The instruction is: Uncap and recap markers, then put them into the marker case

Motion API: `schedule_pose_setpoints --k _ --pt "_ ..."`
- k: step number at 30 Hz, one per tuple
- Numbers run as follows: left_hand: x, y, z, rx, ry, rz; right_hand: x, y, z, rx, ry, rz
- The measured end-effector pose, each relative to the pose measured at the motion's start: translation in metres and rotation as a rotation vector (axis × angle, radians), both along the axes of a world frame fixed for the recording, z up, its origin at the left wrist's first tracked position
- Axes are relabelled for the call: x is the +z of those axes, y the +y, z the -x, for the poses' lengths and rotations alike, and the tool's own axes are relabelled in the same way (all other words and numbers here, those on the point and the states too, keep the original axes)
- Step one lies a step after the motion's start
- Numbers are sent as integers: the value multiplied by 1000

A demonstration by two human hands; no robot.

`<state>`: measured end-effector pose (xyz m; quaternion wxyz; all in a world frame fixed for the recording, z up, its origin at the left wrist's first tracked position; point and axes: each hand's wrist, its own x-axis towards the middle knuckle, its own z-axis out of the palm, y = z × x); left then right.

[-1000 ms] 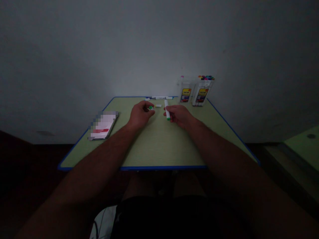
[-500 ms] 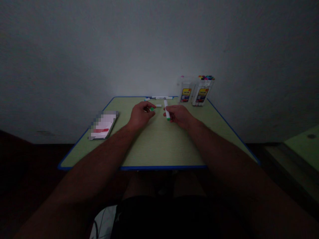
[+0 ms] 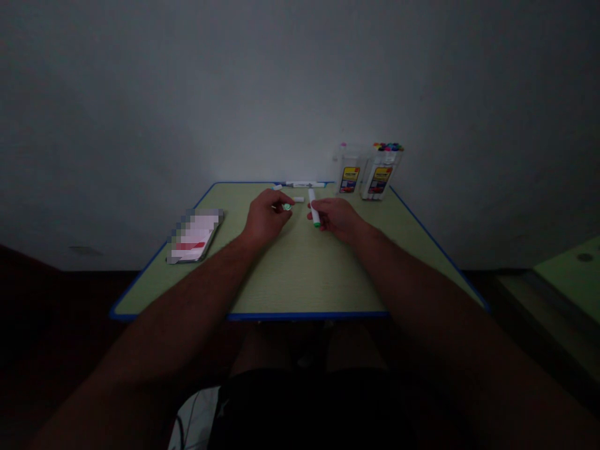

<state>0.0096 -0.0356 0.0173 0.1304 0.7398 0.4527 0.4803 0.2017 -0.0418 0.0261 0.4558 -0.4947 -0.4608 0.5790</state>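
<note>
- Currently, the right hand (image 3: 336, 215) grasps a white, green-ended marker (image 3: 314, 209) over the pale green table (image 3: 304, 275), green end on the near side.
- The left hand (image 3: 266, 215) has its fingers closed around what looks like a green cap (image 3: 287, 207), apart from the marker.
- The step seems to be handling both separately; the next move calls for steady grips.

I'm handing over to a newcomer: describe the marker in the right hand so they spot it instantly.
Find the pale green, blue-edged table, then the right hand over its far half. It grips a white marker, green end toward the person. Unlike the marker lying crosswise at the back edge, this one is held lengthwise.
</note>
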Motion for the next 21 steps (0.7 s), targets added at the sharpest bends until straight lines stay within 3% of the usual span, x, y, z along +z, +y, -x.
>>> schedule_pose_setpoints --k 21 --pt "4 -3 -2 -10 -48 34 3 -2 1 -6 -25 -6"
